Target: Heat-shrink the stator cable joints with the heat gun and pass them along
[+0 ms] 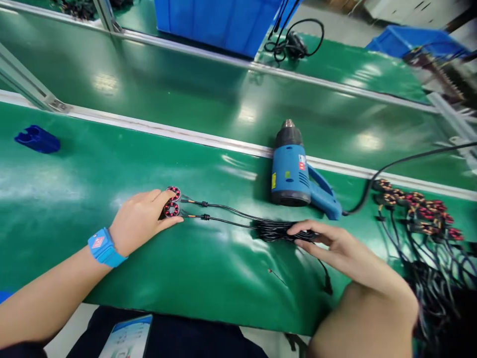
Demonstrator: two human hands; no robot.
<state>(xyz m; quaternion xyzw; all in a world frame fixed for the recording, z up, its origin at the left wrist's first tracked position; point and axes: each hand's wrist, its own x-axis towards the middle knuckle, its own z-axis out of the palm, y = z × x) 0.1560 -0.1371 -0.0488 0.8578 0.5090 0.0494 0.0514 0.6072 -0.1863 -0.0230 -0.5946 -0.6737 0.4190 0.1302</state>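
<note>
Two round coil parts with red and black windings are pinched between the thumb and fingers of my left hand, which wears a blue wrist strap. Two thin black cables run right from the coils, each with a small black sleeve near its coil end. They lead into a bundle of looped black cable on the green mat. My right hand has its thumb and fingers around the right end of this bundle. A cable end with a black plug lies below that hand.
A blue heat gun lies beyond the bundle, its cord running right. Several coils with cables are piled at the right. A dark blue plastic piece is at the left. Metal rails and a blue bin stand behind.
</note>
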